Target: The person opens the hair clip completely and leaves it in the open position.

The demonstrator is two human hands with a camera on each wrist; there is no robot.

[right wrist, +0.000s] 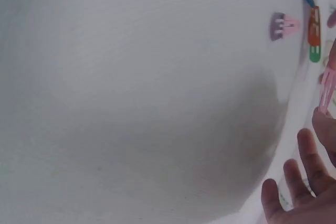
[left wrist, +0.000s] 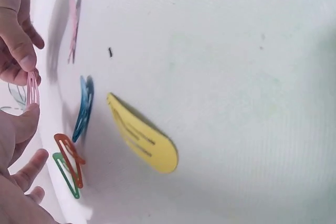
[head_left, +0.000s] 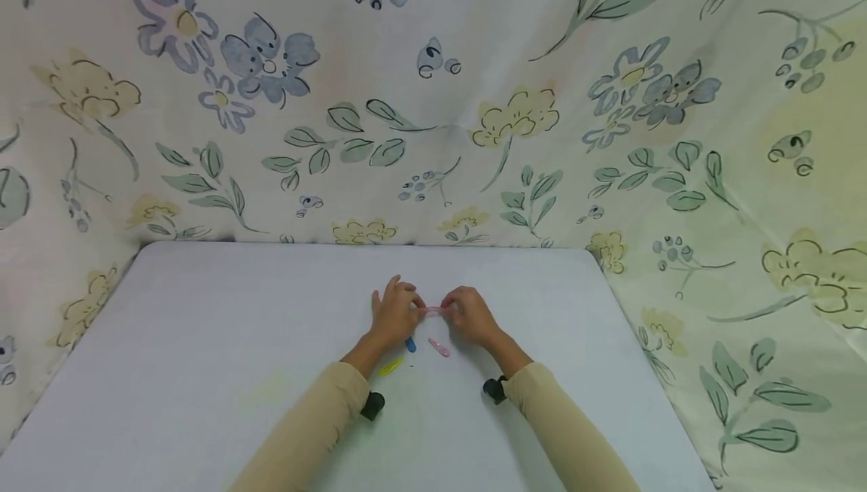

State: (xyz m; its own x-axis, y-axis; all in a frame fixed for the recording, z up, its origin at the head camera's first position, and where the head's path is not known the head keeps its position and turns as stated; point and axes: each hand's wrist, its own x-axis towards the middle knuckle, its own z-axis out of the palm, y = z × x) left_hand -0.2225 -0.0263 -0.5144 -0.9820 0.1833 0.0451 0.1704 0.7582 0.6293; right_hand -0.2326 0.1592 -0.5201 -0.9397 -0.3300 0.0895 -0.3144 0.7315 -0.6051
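Observation:
A pink snap hair clip (head_left: 433, 310) is stretched between the two hands, above the table. The left hand (head_left: 395, 315) pinches one end of it between thumb and finger, its other fingers spread. At the opposite end, the right hand (head_left: 470, 317) pinches the clip the same way. On the tabletop close to the hands lie a second pink clip (head_left: 439, 347), a blue clip (head_left: 410, 344) and a yellow clip (head_left: 390, 366). The left wrist view also shows an orange clip (left wrist: 71, 156) overlapping a green clip (left wrist: 64, 174); the left hand hides both in the head view.
The white table (head_left: 223, 341) has its far edge against a floral cloth (head_left: 433, 101), which also hangs at the sides. A tiny dark bit (left wrist: 110, 52) lies near the yellow clip. Black wrist cameras (head_left: 373, 405) sit at both sleeve cuffs.

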